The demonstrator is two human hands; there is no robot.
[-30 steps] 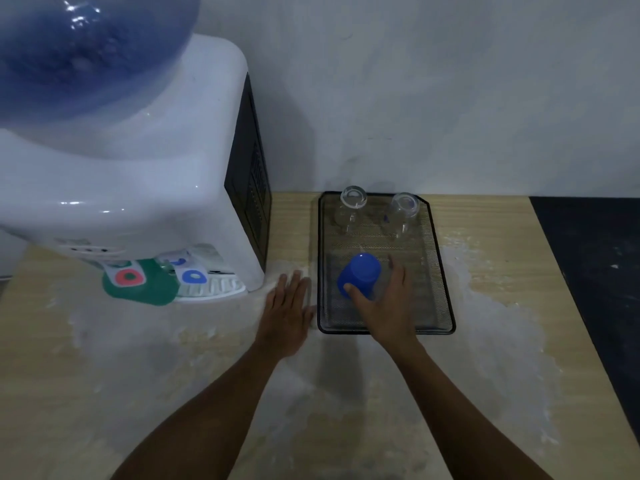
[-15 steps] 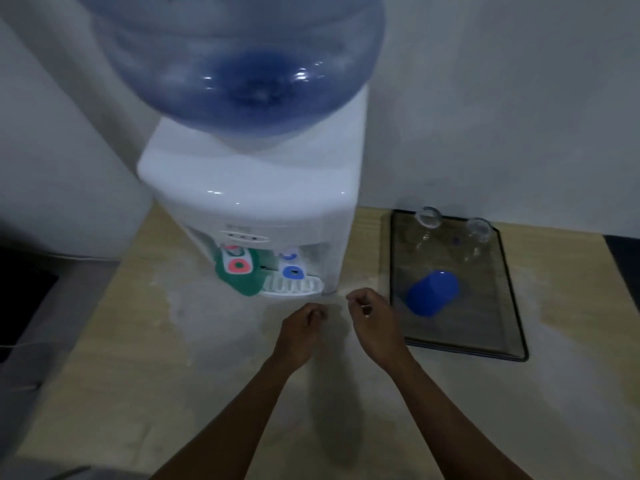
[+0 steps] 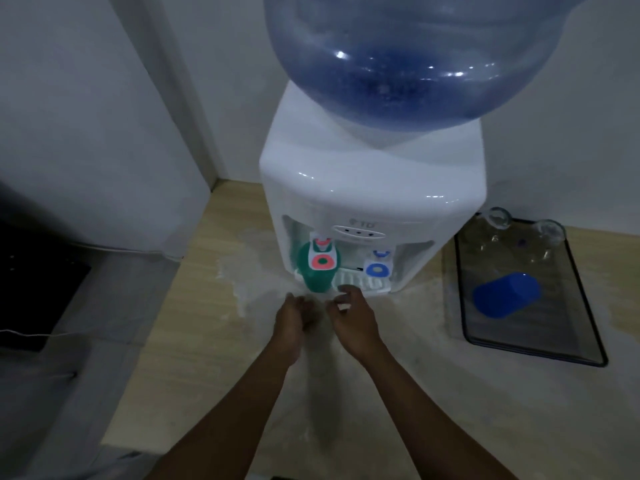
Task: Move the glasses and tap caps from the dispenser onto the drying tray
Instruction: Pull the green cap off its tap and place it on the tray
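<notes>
A white water dispenser (image 3: 372, 181) stands on the wooden counter with a large blue bottle (image 3: 412, 53) on top. A green cup (image 3: 313, 275) sits under its red tap lever (image 3: 323, 259); the blue tap lever (image 3: 377, 268) is to the right. The drying tray (image 3: 585, 336) lies right of the dispenser, holding a blue cup (image 3: 505, 294) on its side and two clear glasses (image 3: 498, 223) at the back. My left hand (image 3: 292, 315) and my right hand (image 3: 353, 311) hover just in front of the drip grille, fingers loosely curled, holding nothing.
A wet, whitish patch (image 3: 242, 282) spreads over the counter around the dispenser. A dark appliance (image 3: 31, 289) with a white cable lies at the left. White walls close the back and the left corner.
The view has swung left and closer to the dispenser. Both hands have moved forward toward the drip grille, away from the tray. The blue cup stays lying on the tray.
</notes>
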